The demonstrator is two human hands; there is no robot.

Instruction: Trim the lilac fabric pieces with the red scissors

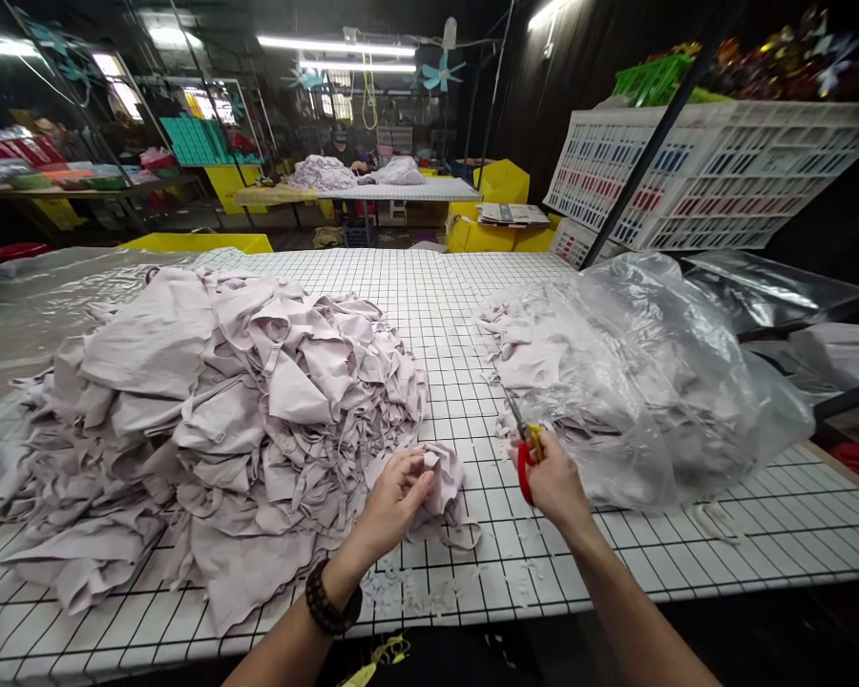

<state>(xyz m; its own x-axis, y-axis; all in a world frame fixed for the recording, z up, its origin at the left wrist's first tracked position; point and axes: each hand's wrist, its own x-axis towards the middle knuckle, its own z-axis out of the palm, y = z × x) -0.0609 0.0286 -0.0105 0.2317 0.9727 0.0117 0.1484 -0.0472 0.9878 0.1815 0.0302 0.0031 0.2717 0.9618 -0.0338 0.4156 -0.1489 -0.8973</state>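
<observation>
My left hand [395,498], with a dark beaded bracelet on its wrist, has its fingers curled at the edge of a pale lilac garment [445,475]. The hidden fingertips seem to pinch the cloth. A thin strap loops from it onto the table. My right hand [555,477] grips scissors [525,460] with red and yellow handles, their blades pointing up and away to the left. They are apart from the garment. A large heap of similar pale lilac garments [243,410] lies to the left of my left hand, crumpled and overlapping.
A clear plastic bag [659,372] of similar cloth lies right on the white gridded table [465,382]. Small scraps [415,587] litter the near edge. White crates [730,181] stand at the back right, behind a dark slanting pole. Another worktable [401,191] stands beyond.
</observation>
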